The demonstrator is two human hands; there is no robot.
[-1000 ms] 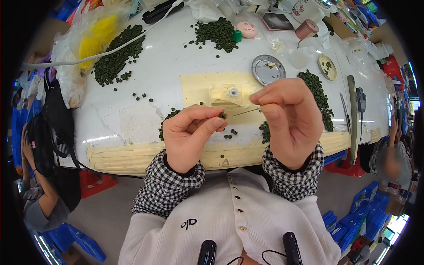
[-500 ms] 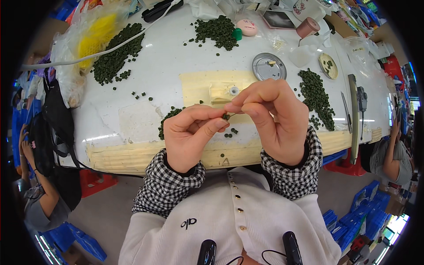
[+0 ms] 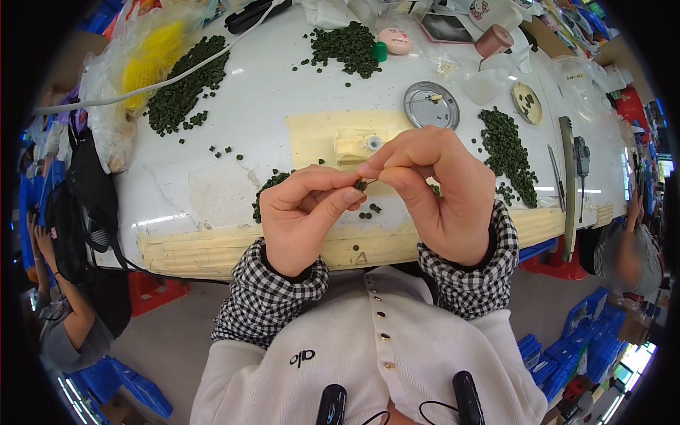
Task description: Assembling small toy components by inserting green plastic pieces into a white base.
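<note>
My left hand (image 3: 299, 221) is closed in a pinch, with a small dark green pellet-like piece (image 3: 360, 185) between thumb and forefinger. Right beside it, my right hand (image 3: 448, 198) pinches a thin wire-like strip (image 3: 372, 181) that reaches to the green piece. Whether the strip passes into the piece is too small to tell. Below the fingertips a few loose green pieces (image 3: 375, 208) lie on the table, and a heap of the same pieces (image 3: 268, 193) is partly hidden behind my left hand. Just beyond the hands sits a tape-covered block (image 3: 352, 147) with a metal ring.
Heaps of green pieces lie at the far left (image 3: 185, 88), far middle (image 3: 347, 48) and right (image 3: 507, 152). A round metal lid (image 3: 431, 106), a small dish (image 3: 526, 104), tweezers (image 3: 555, 177) and a thread spool (image 3: 494, 42) stand around. A white cable (image 3: 152, 87) crosses the left side.
Both hands hold nearly the same pose. My right fingertips have shifted very slightly, still close to the green piece in my left hand.
</note>
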